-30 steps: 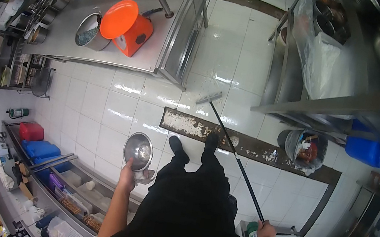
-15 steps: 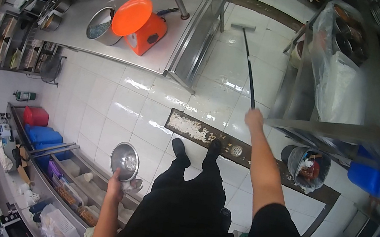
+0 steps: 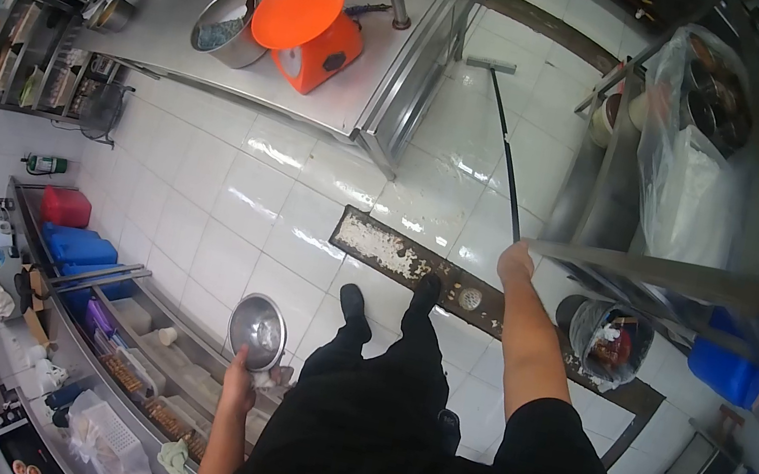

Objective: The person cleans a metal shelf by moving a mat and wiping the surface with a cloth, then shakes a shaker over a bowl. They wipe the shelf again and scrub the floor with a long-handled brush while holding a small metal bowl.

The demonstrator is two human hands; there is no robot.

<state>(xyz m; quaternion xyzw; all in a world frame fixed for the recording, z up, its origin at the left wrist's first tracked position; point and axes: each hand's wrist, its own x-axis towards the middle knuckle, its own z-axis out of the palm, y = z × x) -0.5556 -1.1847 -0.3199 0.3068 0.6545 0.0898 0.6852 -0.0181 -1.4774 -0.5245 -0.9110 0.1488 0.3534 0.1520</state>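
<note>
A steel bowl (image 3: 258,331) is gripped at its lower rim by my left hand (image 3: 240,381), with the bowl's inside facing up. Something pale, too small to make out, shows beside the bowl near that hand. My right hand (image 3: 516,261) is closed round the end of the long black handle of a floor squeegee (image 3: 510,174). The squeegee's head lies on the white tiled floor (image 3: 243,203), near the legs of the steel table. A dirty drain channel (image 3: 388,247) crosses the floor at my feet.
An orange scale (image 3: 316,48) and a metal pot (image 3: 227,43) stand on the steel table (image 3: 159,46). On the right are a lined bin (image 3: 613,341), a blue container (image 3: 728,360) and a steel rack (image 3: 678,273). Food trays (image 3: 148,338) line the lower left.
The view has shifted slightly, so the table and scale sit further right and higher. Both hands keep their holds; the right hand and handle end appear slightly lower and further right.
</note>
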